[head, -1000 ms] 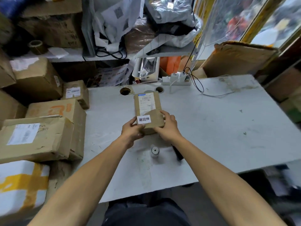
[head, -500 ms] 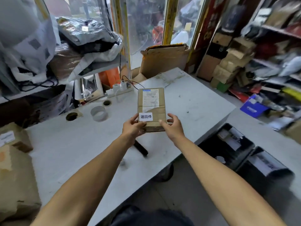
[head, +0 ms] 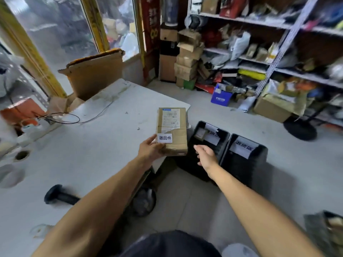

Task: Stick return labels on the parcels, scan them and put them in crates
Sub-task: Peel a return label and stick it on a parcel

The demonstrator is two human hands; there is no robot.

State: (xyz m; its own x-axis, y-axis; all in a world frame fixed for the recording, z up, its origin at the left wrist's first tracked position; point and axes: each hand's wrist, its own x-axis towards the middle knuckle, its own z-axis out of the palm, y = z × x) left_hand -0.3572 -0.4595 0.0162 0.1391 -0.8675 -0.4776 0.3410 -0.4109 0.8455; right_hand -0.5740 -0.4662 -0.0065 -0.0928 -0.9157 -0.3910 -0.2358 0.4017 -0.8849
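Observation:
My left hand grips a small brown cardboard parcel by its lower left corner, holding it in the air past the table's right edge. A white return label with black characters is stuck near my thumb, and a shipping label sits higher up. My right hand hangs free to the right of the parcel, fingers loosely curled, holding nothing. Two black crates stand on the floor below: the nearer crate holds a small parcel, and the farther crate carries a white sign.
The white table fills the left, with a black handheld scanner lying near its front edge and cables at the back. Cluttered shelves and stacked boxes line the right wall. A third black bin sits at lower right.
The view has swung right from the table to the crates. The parcel has moved right past the table edge, and my right hand has let go of it.

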